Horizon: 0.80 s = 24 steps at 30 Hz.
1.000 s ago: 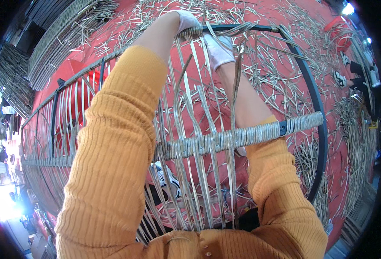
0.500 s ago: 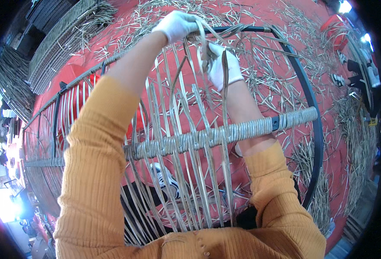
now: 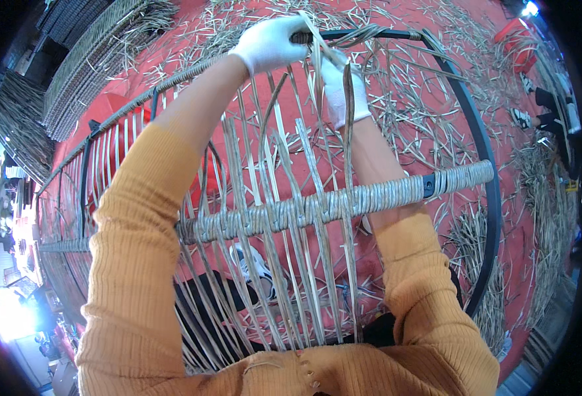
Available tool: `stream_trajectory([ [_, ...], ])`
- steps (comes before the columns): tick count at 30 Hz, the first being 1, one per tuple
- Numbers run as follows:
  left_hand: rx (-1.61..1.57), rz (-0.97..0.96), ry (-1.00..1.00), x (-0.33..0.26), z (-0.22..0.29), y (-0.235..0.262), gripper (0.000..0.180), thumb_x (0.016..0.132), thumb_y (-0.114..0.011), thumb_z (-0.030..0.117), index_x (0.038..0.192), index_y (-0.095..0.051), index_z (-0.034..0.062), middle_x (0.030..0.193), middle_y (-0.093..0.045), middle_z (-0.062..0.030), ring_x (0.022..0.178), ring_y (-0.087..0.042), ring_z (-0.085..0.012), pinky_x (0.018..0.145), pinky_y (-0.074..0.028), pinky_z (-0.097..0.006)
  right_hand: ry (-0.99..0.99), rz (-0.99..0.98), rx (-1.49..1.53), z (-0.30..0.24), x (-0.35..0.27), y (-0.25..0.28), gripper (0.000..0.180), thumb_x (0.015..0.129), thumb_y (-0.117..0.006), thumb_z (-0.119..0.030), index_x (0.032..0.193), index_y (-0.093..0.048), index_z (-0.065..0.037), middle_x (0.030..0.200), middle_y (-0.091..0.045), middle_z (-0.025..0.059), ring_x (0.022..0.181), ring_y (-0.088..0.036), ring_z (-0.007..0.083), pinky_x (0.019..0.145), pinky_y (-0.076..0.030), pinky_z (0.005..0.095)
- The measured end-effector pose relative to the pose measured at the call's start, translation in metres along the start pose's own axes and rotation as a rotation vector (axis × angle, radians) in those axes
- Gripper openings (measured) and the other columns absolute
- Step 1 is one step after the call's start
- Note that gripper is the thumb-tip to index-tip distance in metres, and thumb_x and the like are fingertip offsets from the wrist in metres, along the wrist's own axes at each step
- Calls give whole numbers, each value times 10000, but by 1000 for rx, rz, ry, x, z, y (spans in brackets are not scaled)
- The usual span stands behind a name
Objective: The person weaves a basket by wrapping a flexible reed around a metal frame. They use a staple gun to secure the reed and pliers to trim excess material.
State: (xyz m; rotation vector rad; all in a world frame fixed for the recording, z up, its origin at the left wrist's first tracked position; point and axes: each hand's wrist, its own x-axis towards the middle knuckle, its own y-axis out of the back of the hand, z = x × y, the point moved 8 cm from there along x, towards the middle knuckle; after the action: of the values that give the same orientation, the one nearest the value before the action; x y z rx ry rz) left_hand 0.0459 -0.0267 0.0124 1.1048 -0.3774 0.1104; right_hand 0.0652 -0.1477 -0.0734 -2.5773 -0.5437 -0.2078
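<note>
**Both gloved hands had climbed to the top rail of a half-woven frame**

Compared with half a second before, the left hand (image 3: 269,41) had travelled further up and out, reaching the dark metal frame's (image 3: 482,158) top rail, while the right hand (image 3: 341,84) had stayed just below it, behind the upright strands. Both wore white gloves; the sleeves were mustard-yellow ribbed knit.

The left hand's grip was closed around a flat pale cane strip (image 3: 314,46) where it met the rail, pinching it against the bar. The right hand's grip could not be read clearly: its fingers lay among the vertical cane strands (image 3: 304,171), partly hidden by them, seemingly guiding the same strip.

The strip in work therefore sat at the very top of the frame, bent over the rail between the two hands. Lower down, a cross bar wrapped in tight cane coils (image 3: 330,203) spanned the frame, with the strands passing over it. Loose cane offcuts (image 3: 436,86) littered the red floor (image 3: 396,264) beyond.

Doing this step well probably called for keeping the strip taut and flat as it turned over the rail, without twisting, and laying it snug against its neighbour so no gap opened. The lower hand would best hold tension while the upper hand pressed the bend home; slack here might loosen the whole row
</note>
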Motion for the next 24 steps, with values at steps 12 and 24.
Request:
stream_trajectory([
  [12,-31,-255,477,79,-112,-51,298,818,-760,301,997,-785,64,884,-744,-75,757,-656,-185,702,-542,-369,-284,132,296,61,33,26,213,914,-671,-131,1120,-683,-79,938,-680,61,758,-618,155,638,-489,294],
  [24,-618,132,322,16,-51,7,281,857,-734,167,1106,-743,38,921,-732,-29,792,-659,-93,693,-528,-255,-185,-129,-933,12,-41,34,399,892,-652,-364,1129,-719,-50,1051,-680,218,941,-656,337,865,-510,408],
])
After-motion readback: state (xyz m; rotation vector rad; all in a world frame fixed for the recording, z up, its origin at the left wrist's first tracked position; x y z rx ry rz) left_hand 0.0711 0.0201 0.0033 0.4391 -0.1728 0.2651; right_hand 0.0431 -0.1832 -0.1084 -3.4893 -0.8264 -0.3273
